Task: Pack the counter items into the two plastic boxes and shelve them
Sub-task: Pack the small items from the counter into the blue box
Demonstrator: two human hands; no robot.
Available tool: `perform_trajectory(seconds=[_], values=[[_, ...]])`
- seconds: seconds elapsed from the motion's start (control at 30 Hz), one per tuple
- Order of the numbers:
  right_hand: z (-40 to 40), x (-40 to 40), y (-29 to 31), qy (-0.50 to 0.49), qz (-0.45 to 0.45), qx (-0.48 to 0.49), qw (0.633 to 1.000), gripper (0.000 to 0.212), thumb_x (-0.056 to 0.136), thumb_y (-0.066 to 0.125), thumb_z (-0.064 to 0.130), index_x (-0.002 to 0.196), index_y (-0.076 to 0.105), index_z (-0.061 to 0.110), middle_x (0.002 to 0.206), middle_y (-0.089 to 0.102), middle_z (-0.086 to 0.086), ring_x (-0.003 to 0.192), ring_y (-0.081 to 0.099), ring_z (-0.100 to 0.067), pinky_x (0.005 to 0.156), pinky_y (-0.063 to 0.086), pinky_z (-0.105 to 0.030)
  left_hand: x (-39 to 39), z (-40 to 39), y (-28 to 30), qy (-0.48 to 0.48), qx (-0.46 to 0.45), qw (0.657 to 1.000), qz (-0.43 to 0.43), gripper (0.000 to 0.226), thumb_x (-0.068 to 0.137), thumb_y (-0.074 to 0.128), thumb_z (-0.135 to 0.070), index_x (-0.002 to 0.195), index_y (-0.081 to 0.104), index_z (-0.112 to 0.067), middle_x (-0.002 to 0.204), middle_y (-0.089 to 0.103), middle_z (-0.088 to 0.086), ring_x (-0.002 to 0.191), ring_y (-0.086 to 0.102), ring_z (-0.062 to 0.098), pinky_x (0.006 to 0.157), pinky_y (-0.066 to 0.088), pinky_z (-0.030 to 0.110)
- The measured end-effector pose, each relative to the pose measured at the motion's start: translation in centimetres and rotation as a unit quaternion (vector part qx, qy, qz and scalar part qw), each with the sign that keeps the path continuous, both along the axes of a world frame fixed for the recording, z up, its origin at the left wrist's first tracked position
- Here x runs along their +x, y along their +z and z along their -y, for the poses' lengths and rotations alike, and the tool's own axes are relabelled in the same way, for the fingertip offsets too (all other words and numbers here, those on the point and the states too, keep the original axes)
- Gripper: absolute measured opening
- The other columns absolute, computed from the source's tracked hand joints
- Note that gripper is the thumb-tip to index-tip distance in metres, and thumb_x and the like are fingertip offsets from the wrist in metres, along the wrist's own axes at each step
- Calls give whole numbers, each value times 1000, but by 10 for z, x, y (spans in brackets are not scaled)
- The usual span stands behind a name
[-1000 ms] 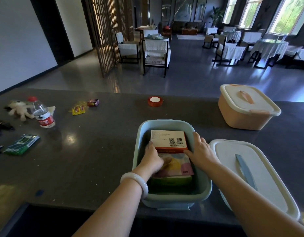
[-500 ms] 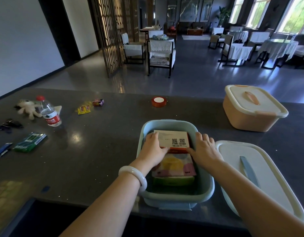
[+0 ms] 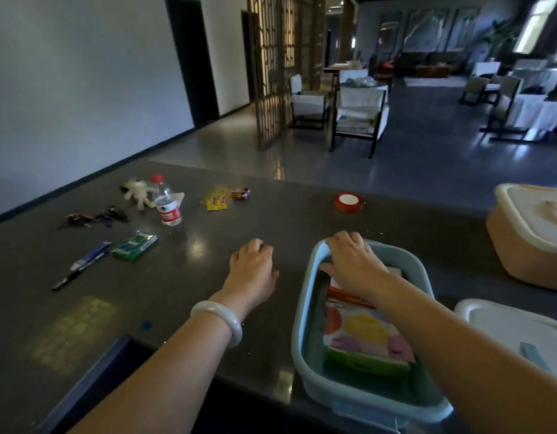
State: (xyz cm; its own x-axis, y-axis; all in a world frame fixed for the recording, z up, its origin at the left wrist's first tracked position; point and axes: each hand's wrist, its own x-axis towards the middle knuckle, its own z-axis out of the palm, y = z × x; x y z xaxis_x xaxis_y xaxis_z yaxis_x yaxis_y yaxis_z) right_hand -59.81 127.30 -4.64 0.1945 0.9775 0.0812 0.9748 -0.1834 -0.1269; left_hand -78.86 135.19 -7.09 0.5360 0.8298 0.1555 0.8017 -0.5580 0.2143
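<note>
A person stands at a dark bench [image 3: 270, 220], seen from a head camera looking down at both forearms. The right hand [image 3: 353, 261] lies inside a blue box [image 3: 308, 308] at the bench's near edge, fingers spread and laid over a red carton [image 3: 349, 297]; whether it is pressing or gripping the carton cannot be told. Nearer in the same box sits a colourful pack [image 3: 364, 336]. The left hand [image 3: 255, 270] hovers over bare bench just left of the box, fingers loosely curled, grasping nothing; a pale bangle [image 3: 220, 317] circles its wrist.

Still unpacked, well to the left: a water bottle [image 3: 166, 202], a small plush toy [image 3: 137, 192], a green pack [image 3: 134, 245], pens [image 3: 83, 264], a dark clutter that looks like keys [image 3: 92, 217], a yellow packet [image 3: 216, 202] and a sweet [image 3: 241, 193]. A red tape roll [image 3: 348, 202] lies behind the box. A lidded orange box [image 3: 527, 239] stands at far right; a white lid [image 3: 505, 327] lies at near right.

Risks, as judgement: the blue box sits close to the bench edge, so a shove from the right arm could tip it off. The upright bottle could topple and roll if the left hand brushes it while reaching for the toy. Small items such as the sweet and the keys are easy to miss. The carton may sit too high for the lid to close.
</note>
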Motion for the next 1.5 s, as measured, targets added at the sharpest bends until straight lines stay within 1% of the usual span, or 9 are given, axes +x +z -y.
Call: perform_trajectory(seconds=[0.1, 0.4, 0.53, 0.8, 0.93, 1.07, 1.27, 1.37, 1.5], values=[[-27, -22, 3, 38, 10, -19, 999, 55, 94, 52, 43, 139, 39, 14, 139, 38, -8, 127, 35, -27, 107, 33, -41, -25, -13, 0, 34, 10, 999, -32, 53, 91, 59, -37, 138, 42, -18, 142, 31, 5, 135, 32, 28, 109, 27, 43], [-102, -94, -1, 116, 1, -54, 992, 59, 92, 55, 45, 140, 38, 16, 143, 37, -7, 131, 34, -29, 107, 33, -44, -95, -66, 2, 97, -36, 993, -63, 62, 89, 62, -38, 142, 38, -17, 152, 23, 10, 142, 21, 32, 113, 21, 50], [-142, -125, -3, 122, -3, -72, 990, 62, 92, 55, 45, 143, 35, 16, 146, 34, -7, 133, 32, -29, 108, 32, -44, -125, -103, -2, 102, -45, 991, -77, 66, 89, 61, -40, 144, 34, -17, 155, 20, 12, 145, 15, 31, 116, 19, 50], [-235, -185, -3, 115, -5, -91, 989, 61, 94, 53, 44, 145, 33, 16, 148, 32, -8, 135, 30, -29, 110, 33, -44, -184, -190, -11, 90, -51, 992, -78, 63, 89, 62, -40, 140, 36, -15, 150, 22, 11, 143, 17, 31, 115, 19, 51], [-273, -216, -18, 114, -17, -114, 987, 62, 93, 55, 44, 145, 33, 18, 149, 31, -7, 136, 30, -27, 110, 33, -43, -213, -226, -25, 91, -73, 991, -69, 65, 88, 63, -38, 142, 34, -16, 151, 23, 11, 143, 18, 30, 116, 19, 50], [-306, -247, -38, 141, -43, -147, 978, 66, 91, 59, 42, 147, 30, 21, 152, 29, -4, 139, 28, -26, 110, 33, -43, -243, -251, -44, 131, -112, 983, -62, 71, 87, 65, -39, 146, 31, -16, 154, 19, 10, 144, 17, 31, 116, 18, 50], [-357, -286, -62, 228, -41, -166, 959, 82, 87, 66, 39, 152, 18, 19, 158, 15, -4, 143, 17, -28, 114, 28, -44, -288, -273, -71, 213, -146, 965, -39, 75, 87, 65, -40, 148, 27, -18, 155, 17, 9, 144, 16, 31, 115, 18, 48], [-382, -304, -72, 289, -21, -171, 942, 96, 84, 71, 32, 154, 6, 23, 162, -3, 0, 148, 1, -28, 118, 19, -46, -305, -281, -80, 226, -158, 960, -34, 77, 87, 64, -41, 149, 24, -18, 156, 17, 10, 144, 17, 31, 115, 22, 48], [-414, -319, -82, 351, 24, -180, 918, 104, 82, 72, 28, 154, -3, 24, 161, -11, 2, 148, -9, -23, 118, 6, -43, -313, -295, -89, 225, -150, 963, -23, 80, 86, 65, -43, 150, 23, -18, 154, 19, 9, 143, 20, 29, 114, 23, 45]])
